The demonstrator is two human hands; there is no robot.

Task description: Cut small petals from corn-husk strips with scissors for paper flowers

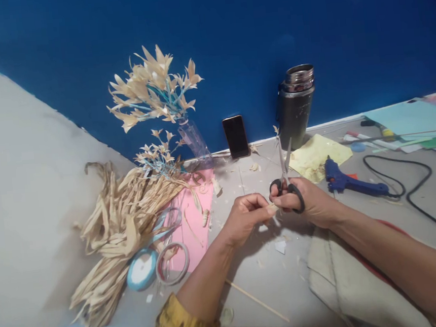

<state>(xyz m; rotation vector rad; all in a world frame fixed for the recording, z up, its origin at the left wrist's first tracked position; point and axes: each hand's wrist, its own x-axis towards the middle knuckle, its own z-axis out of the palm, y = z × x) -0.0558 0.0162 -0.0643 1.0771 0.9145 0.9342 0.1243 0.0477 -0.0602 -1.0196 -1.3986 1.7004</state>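
Note:
My right hand (313, 201) holds scissors (284, 165) by their black handles. The blades point away from me and stand apart. Just left of it, my left hand (247, 217) pinches a small pale piece of dried husk (273, 208) between thumb and fingers. The two hands nearly meet over the table, and my right fingertips are close to the husk piece; whether they touch it I cannot tell. Most of the piece is hidden by the fingers. Small scraps (281, 247) lie on the table below.
Left are a bundle of dried husks (113, 228), pink paper (192, 221), blue tape (141, 269) and a tape roll (173, 263). Behind stand husk flowers (154, 87) in a clear bottle (195, 142), a phone (236, 136) and a flask (296, 111). A blue glue gun (357, 182) lies right.

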